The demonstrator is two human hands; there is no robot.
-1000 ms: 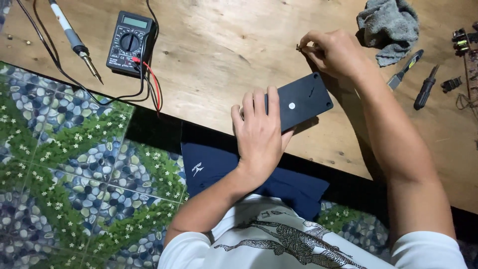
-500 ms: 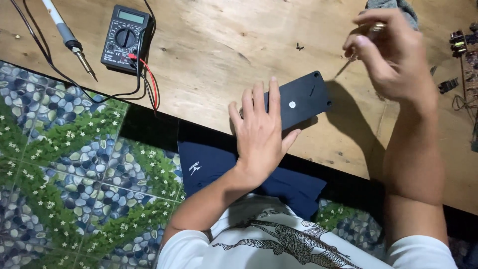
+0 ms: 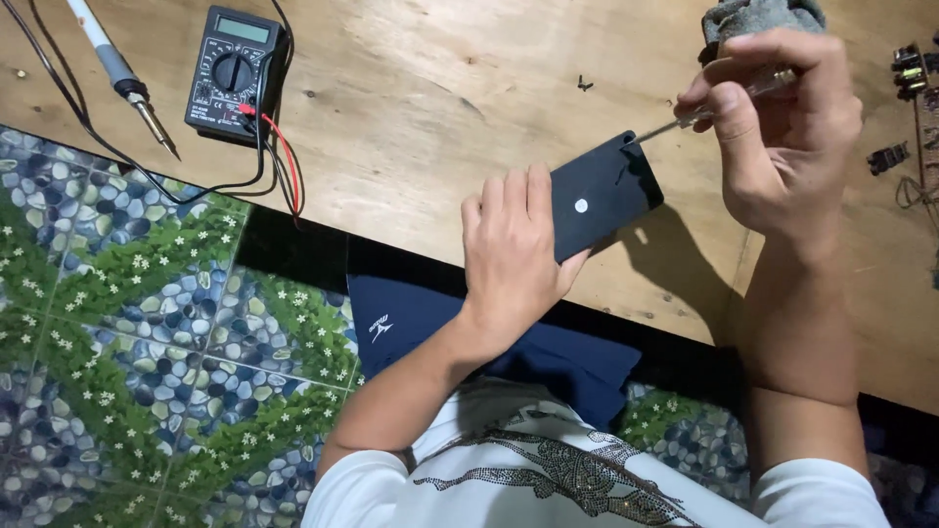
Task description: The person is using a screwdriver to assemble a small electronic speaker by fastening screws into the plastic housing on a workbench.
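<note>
We looked down on a wooden workbench where our left hand lay flat, fingers spread and unclenched, pressing on the near end of a black rectangular case that rested tilted near the bench's front edge. Our right hand was closed around a slim screwdriver with a clear handle, its thin tip touching the case's far corner. We judged the step in hand to be working a fastener or seam at that corner; what the tip met was too small to tell. The next move seemed to call for steady downward pressure from the flat hand and careful alignment of the tip, so it would not skid across the smooth black surface. Counting what lay about: one case, one screwdriver, one black digital multimeter with one red lead and one black lead, one soldering iron, one grey cloth behind the right hand, one tiny dark screw lying apart on the wood, and a few small electronic parts at the right edge, too cropped to count.
</note>
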